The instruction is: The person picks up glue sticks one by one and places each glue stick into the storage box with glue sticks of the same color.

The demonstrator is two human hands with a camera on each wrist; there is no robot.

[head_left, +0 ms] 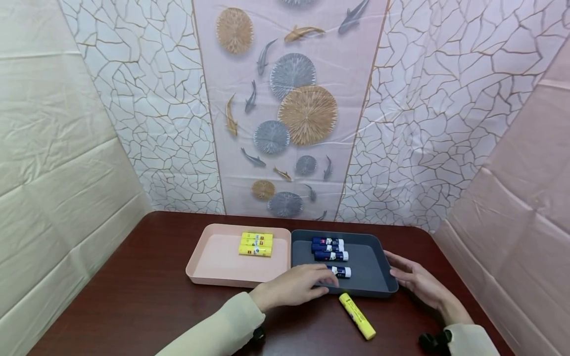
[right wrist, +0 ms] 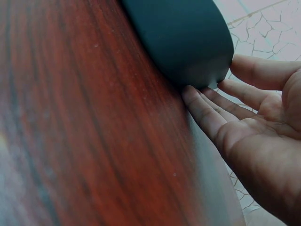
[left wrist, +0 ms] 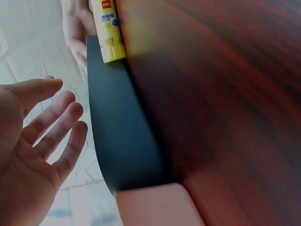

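Note:
My left hand (head_left: pixel 299 286) hovers over the near edge of the dark grey tray (head_left: pixel 367 277), its relaxed fingers spread and holding nothing in the left wrist view. Beside those fingers lies a blue glue stick (head_left: pixel 342 272) with a white cap, its left end hidden behind the hand. Farther back in the tray sit several more blue glue sticks (head_left: pixel 331 255). With the thumb at the rim and fingers along the outer wall, my right hand (right wrist: pixel 263 117) holds the tray's right near corner. A yellow glue stick (head_left: pixel 357 316) lies slanted in front of this tray.
A pale pink tray (head_left: pixel 209 269) stands directly left of the grey one, side against side. Several yellow glue sticks (head_left: pixel 256 244) lie in a row inside it. The dark red wooden table (head_left: pixel 133 287) ends at patterned cloth walls (head_left: pixel 156 163).

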